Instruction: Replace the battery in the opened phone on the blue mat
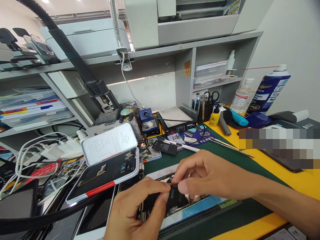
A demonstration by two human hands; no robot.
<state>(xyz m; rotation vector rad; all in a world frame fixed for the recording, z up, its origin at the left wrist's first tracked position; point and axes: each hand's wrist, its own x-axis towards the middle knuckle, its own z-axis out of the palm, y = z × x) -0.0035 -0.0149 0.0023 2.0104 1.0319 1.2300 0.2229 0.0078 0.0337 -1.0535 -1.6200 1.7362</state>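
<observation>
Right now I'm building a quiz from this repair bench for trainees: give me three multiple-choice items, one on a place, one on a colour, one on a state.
1. Where does the spray can stand?
A. far right of the bench
B. on the top shelf
C. beside the white chargers

2. What colour is the small squeeze bottle by the tool holder?
A. red
B. yellow
C. green

3. How is the opened phone being handled?
A. lying untouched
B. lifted by one hand
C. both hands pinch at its inside

Answers: 1 A, it stands at the right edge. 2 B, its body is yellow. 3 C, left hand and right hand meet fingertips over it.
</observation>
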